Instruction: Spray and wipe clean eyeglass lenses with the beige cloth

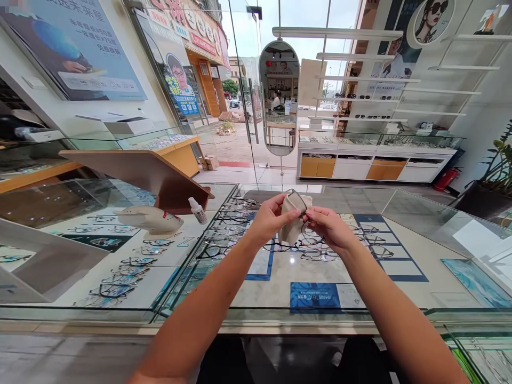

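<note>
Above the glass counter, my left hand is closed on a beige cleaning cloth, which is folded over a lens of a pair of eyeglasses. My right hand pinches the frame of the same eyeglasses at the cloth's right side. Much of the frame lies hidden behind the cloth and fingers. Below both hands, rows of eyeglasses lie inside the display case. A small white bottle with a pointed cap stands on the counter to the left of my left hand.
A brown wooden stand and a beige rounded object are on the left of the counter. Inside the case lies a blue card. Beyond are an oval mirror, a glass door, shelves of sunglasses and a potted plant.
</note>
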The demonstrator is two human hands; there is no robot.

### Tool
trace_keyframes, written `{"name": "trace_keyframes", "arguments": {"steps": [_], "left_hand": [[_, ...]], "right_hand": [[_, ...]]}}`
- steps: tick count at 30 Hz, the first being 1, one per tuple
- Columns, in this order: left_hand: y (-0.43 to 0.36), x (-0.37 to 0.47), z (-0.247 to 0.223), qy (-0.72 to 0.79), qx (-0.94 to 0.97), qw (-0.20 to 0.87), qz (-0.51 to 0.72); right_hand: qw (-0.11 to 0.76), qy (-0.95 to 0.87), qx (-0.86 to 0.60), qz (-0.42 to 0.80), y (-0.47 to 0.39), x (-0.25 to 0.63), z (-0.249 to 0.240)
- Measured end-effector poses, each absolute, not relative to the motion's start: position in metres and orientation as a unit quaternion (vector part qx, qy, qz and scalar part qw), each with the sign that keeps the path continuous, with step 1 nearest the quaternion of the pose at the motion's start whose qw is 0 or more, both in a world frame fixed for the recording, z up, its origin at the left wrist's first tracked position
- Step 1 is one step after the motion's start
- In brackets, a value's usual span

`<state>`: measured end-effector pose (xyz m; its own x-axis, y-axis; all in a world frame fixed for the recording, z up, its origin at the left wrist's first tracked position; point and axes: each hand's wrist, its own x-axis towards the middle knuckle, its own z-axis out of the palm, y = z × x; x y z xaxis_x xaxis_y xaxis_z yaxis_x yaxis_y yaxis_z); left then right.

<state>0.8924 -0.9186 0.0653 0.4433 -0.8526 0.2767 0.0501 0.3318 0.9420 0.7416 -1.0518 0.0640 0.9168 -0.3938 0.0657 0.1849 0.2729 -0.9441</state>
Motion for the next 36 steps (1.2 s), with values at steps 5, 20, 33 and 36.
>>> {"name": "trace_keyframes", "arguments": {"steps": [5,20,33,36], "left_hand": [[-0.92,0.885,0.062,-0.415,0.518,0.711,-0.234],[-0.917,0.892,0.064,-0.439,0.464,0.69,-0.341],[-0.918,0.876,0.065,-0.416,0.545,0.699,-0.204],[-0.917,0.873,0.066,-0.417,0.552,0.704,-0.16]], "right_hand": [[0.803,0.08,-0.569,-0.156,-1.046,0.744,0.059],[0.808,0.097,-0.56,-0.156,-1.053,0.741,0.062],[0.82,0.054,-0.554,-0.133,-1.047,0.74,0.058],[0.803,0.045,-0.58,-0.128,-1.046,0.739,0.056]]}}
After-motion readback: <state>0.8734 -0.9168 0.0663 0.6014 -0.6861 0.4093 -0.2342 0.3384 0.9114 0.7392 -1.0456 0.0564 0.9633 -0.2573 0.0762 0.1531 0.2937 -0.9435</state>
